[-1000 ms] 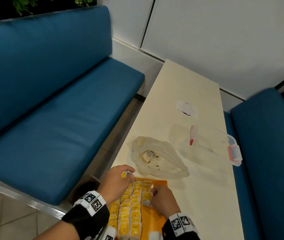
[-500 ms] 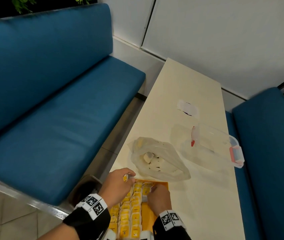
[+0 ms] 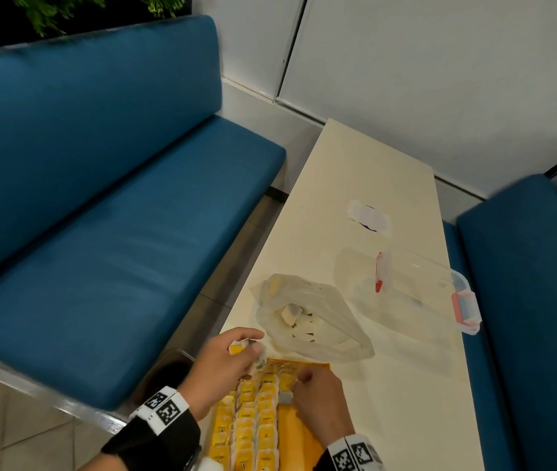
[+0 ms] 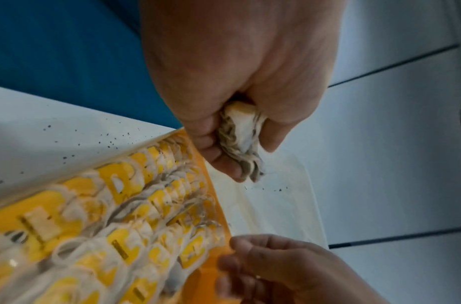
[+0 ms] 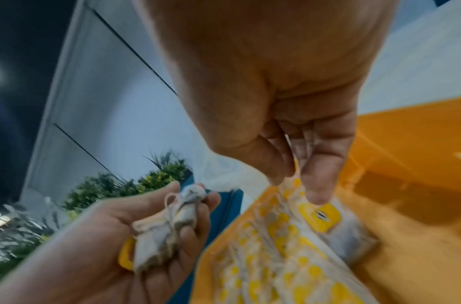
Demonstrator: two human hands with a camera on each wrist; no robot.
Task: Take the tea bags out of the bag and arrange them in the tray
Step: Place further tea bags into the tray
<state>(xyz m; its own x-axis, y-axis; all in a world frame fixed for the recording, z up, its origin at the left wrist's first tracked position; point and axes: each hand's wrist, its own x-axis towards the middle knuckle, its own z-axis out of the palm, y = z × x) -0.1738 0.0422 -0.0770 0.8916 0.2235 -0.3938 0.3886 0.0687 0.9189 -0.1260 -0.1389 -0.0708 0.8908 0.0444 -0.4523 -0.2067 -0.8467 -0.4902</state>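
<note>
The left hand [image 3: 226, 360] hovers over the tray's far left corner, its grip closed around a small bunch of tea bags [image 4: 241, 142], palm turned inward. The right hand [image 3: 317, 399] reaches down into the orange tray [image 3: 299, 433] at the table's near edge, thumb and forefinger pinching one tea bag [image 5: 320, 218] at the end of the rows [image 3: 253, 423] already laid there. The plastic bag [image 3: 311, 317] lies on the table [image 3: 389, 402] just beyond the tray, with more tea bags inside.
</note>
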